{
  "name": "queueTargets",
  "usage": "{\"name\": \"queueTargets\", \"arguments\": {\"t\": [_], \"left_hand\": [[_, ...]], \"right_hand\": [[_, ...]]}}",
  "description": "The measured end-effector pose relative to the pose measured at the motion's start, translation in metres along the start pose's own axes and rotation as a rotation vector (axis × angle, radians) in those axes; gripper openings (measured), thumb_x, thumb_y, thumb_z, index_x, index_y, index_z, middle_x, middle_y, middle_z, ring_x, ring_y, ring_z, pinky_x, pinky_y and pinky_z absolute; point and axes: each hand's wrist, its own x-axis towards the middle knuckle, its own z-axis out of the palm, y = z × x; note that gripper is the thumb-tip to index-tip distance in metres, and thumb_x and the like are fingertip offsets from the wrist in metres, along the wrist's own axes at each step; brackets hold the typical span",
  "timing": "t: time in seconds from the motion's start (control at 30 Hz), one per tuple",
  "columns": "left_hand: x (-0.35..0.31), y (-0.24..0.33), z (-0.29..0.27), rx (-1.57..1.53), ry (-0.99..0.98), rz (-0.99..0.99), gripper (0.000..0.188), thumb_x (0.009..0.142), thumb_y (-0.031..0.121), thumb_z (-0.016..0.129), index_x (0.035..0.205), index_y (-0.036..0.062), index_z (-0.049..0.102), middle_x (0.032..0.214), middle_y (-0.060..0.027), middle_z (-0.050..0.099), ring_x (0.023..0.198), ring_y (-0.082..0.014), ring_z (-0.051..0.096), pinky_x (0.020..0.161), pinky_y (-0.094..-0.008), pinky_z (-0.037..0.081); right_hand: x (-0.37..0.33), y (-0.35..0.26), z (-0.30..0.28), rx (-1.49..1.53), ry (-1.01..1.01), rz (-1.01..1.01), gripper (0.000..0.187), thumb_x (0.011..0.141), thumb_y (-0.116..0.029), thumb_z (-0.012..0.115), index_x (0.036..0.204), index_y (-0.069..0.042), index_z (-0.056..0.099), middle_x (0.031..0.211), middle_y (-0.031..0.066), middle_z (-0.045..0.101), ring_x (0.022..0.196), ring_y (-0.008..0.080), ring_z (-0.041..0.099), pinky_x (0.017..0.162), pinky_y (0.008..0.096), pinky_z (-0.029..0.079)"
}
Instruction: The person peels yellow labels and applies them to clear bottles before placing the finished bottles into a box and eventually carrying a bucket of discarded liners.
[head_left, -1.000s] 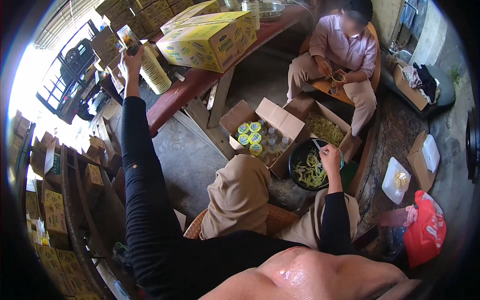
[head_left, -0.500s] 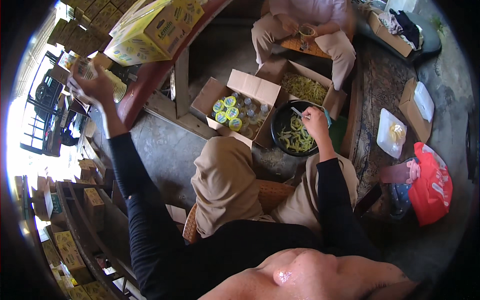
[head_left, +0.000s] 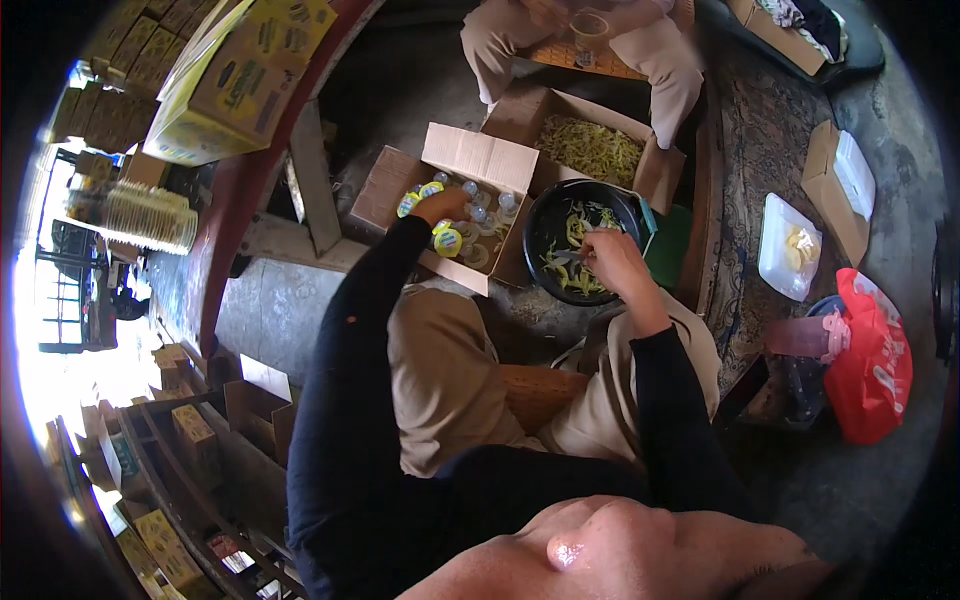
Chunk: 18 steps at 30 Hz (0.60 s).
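My left hand reaches down into an open cardboard box at centre left, among small clear plastic containers. Some of these have yellow-green round tops. The fingers are partly hidden, so whether they hold one is unclear. My right hand is closed on a thin pale utensil, its exact kind unclear. It hangs over a black basin holding pale green, sliced strips. The basin stands just in front of my right knee.
A second box of green strips lies beyond the basin. Opposite sits a person with a clear cup. At left are stacked cups and a yellow carton on a ledge. A white tray and red bag lie right.
My left hand has moved from the stacked cups on the ledge, rightward into the box of containers. My right hand stays over the basin, slightly lower, with the utensil. The view has shifted a little.
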Motion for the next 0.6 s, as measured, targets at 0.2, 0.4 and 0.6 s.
{"name": "queueTargets", "arguments": {"t": [0.2, 0.4, 0.6], "left_hand": [[0.080, -0.002, 0.107, 0.085, 0.026, -0.252, 0.032, 0.076, 0.017, 0.068, 0.105, 0.0038, 0.064, 0.110, -0.0203, 0.064, 0.104, -0.0372, 0.062, 0.089, -0.0478, 0.049], [0.101, -0.004, 0.140, 0.142, 0.118, -0.305, 0.034, 0.081, 0.014, 0.064, 0.114, 0.0087, 0.060, 0.121, -0.0161, 0.057, 0.109, -0.0362, 0.060, 0.086, -0.0543, 0.048], [0.095, 0.006, 0.160, 0.218, 0.129, -0.391, 0.028, 0.087, 0.018, 0.058, 0.116, 0.0187, 0.058, 0.112, -0.0139, 0.058, 0.105, -0.0315, 0.061, 0.090, -0.0514, 0.042]], "right_hand": [[-0.004, 0.028, -0.001, -0.061, -0.037, 0.087, 0.011, 0.069, -0.002, 0.062, 0.078, -0.004, 0.068, 0.083, 0.0142, 0.067, 0.085, 0.0336, 0.064, 0.075, 0.0428, 0.050], [0.000, 0.038, -0.001, -0.054, -0.070, 0.145, 0.013, 0.070, -0.002, 0.060, 0.081, -0.004, 0.066, 0.085, 0.0152, 0.065, 0.087, 0.0349, 0.063, 0.077, 0.0457, 0.049], [0.000, 0.048, 0.008, -0.070, -0.106, 0.176, 0.008, 0.072, -0.004, 0.065, 0.079, -0.005, 0.066, 0.084, 0.0124, 0.063, 0.088, 0.0334, 0.062, 0.076, 0.0433, 0.046]]}}
